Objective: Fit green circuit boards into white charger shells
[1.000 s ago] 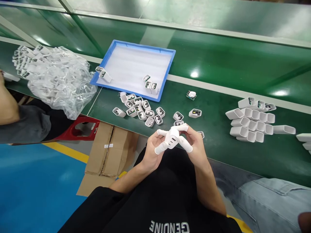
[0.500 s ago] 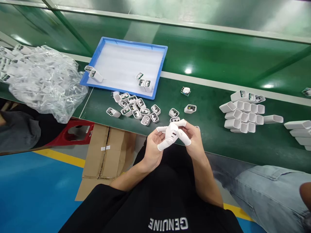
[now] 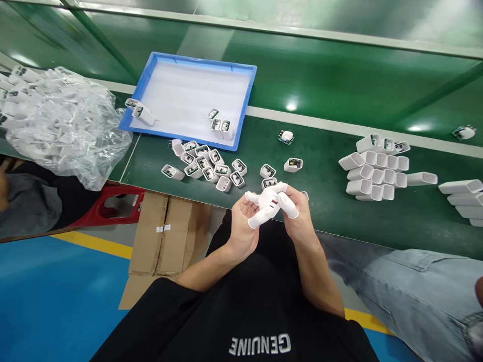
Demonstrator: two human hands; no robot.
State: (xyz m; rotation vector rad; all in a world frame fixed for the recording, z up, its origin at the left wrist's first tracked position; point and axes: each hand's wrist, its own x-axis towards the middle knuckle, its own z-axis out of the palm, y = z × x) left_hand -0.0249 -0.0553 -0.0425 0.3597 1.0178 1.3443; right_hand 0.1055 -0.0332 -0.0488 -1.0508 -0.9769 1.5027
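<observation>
Between my two hands is a white charger housing (image 3: 269,199) with two port slots, one showing red inside. My left hand (image 3: 245,221) grips it from the left, its fingertips in white finger cots. My right hand (image 3: 298,213) pinches it from the right, thumb and forefinger also in white cots. The fingers cover much of the housing. Just beyond my hands stand a couple of chargers with boards inside (image 3: 267,171). A further charger (image 3: 293,165) lies to their right, and a loose circuit board (image 3: 286,137) rests behind it.
A blue tray (image 3: 177,137) holds several chargers. In front of it is a cluster of filled housings (image 3: 202,162). Housings are stacked (image 3: 373,175) on the right of the green bench. A plastic bag of white parts (image 3: 71,130) lies left. People sit on both sides.
The held housing has turned slightly in my fingers, and red now shows in one slot. Both hands keep their grip. The view has shifted a little.
</observation>
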